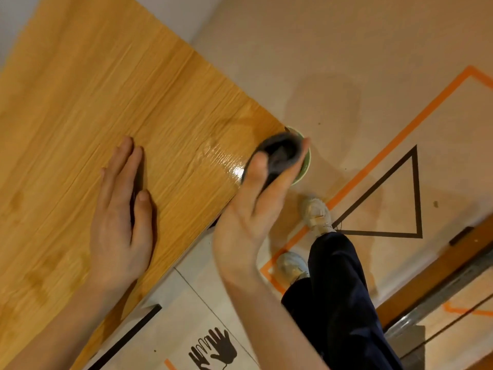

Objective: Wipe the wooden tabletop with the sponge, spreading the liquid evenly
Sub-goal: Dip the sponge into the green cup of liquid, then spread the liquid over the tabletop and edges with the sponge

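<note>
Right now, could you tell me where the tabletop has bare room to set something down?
The wooden tabletop is bare beyond the left hand, toward the far edge. The near corner is crowded: a wet patch, and the right hand holding the dark sponge above a green bowl.

Beige floor (346, 36) bears orange tape (416, 121), perhaps damp patches.

The left hand (121, 222) lies flat on the wooden worktop (80, 108). At the worktop's right corner the right hand (256, 209) grips a dark sponge (280, 154) beside a glossy wet patch (226, 160), above a green bowl (304, 169) on the floor.
</note>
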The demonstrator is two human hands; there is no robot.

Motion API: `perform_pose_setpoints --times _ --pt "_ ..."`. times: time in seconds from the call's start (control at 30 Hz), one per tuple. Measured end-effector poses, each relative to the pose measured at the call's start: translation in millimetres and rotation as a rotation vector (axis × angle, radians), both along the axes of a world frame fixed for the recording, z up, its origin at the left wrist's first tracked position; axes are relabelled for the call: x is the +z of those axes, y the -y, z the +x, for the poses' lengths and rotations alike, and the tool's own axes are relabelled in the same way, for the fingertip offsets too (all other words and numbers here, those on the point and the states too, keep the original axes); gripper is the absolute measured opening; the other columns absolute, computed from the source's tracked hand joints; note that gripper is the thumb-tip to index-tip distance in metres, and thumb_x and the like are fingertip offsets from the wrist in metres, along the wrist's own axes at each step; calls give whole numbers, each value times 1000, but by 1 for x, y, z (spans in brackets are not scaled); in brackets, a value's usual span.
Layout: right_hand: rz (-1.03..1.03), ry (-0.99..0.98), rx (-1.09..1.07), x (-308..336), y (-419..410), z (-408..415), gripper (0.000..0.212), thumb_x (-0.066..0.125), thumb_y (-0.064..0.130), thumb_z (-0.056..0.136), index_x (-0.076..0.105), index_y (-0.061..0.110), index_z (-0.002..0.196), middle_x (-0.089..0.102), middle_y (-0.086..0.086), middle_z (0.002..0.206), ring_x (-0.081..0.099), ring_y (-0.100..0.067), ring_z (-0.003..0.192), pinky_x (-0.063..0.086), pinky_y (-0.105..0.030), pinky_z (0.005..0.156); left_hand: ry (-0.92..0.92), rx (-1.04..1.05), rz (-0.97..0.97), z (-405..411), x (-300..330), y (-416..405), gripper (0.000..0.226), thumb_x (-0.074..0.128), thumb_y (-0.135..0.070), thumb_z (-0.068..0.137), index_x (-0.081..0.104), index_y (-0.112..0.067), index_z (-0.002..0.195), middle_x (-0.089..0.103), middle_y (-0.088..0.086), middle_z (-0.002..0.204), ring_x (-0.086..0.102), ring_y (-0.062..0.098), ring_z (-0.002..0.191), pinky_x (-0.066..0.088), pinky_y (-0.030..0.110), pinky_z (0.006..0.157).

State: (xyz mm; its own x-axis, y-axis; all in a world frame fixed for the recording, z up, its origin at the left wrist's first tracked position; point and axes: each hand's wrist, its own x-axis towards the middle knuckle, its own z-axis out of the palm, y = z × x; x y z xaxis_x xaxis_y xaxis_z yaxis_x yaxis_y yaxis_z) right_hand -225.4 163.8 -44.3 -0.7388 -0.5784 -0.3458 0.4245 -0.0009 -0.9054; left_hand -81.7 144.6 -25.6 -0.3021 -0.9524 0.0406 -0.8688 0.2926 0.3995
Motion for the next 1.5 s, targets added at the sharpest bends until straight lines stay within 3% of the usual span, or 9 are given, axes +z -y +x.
perform_pose_setpoints --times 0.17,0.27,0.4,0.63,0.9,1.17,1.27,1.37,1.5 --pt "15 145 61 4 8 -61 49 43 31 100 36 19 147 51 6 141 46 -2 131 37 -18 109 -39 57 101 4 2 0 52 35 -28 108 32 -17 158 27 -5 167 23 15 155 20 61 123" --pt "29 197 148 4 15 -99 48 52 28 99 38 29 144 51 5 140 52 -6 126 46 -16 100 -30 87 93 -2 5 16 52 34 -39 109 31 -25 159 27 -10 166 20 8 155 14 45 128" --pt "74 -8 713 3 35 -137 32 55 25 96 60 33 127 69 14 112 61 4 106 49 -8 85 -17 79 30 -29 2 71 53 34 -34 110 29 -15 160 22 0 169 16 8 156 15 44 127" --pt "52 13 968 10 32 -150 39 52 36 91 51 52 128 62 39 111 53 19 111 36 6 83 24 172 44 -56 -5 136 59 33 -32 110 20 -4 160 15 10 170 11 18 157 10 45 128" --pt "28 37 1165 4 132 -122 45 52 28 98 43 34 141 65 19 117 60 8 100 42 1 80 40 166 48 -64 -7 135 57 35 -20 108 20 1 159 14 13 169 10 22 158 12 51 127" --pt "197 18 1204 21 58 -164 52 52 46 78 42 63 126 52 52 110 48 29 104 33 10 79 38 168 70 -64 -5 136 60 35 -24 106 19 -1 160 13 12 170 11 22 158 9 50 128" --pt "193 127 1270 16 95 -150 50 49 52 79 45 61 128 62 32 115 52 19 109 37 5 86 35 173 65 -64 -5 137 60 35 -23 106 20 0 159 13 13 170 10 23 158 8 46 129" --pt "100 -39 1257 4 154 -114 45 50 39 94 42 45 138 66 18 99 59 12 90 44 -3 78 27 171 64 -66 -5 138 59 36 -22 106 21 2 158 13 14 169 10 25 158 10 48 128" --pt "24 -124 1263 -5 235 -72 45 47 28 101 39 28 145 66 3 121 62 -9 104 45 -7 84 50 186 70 -66 -6 139 59 34 -25 107 19 -1 159 12 12 170 8 22 159 8 44 129"
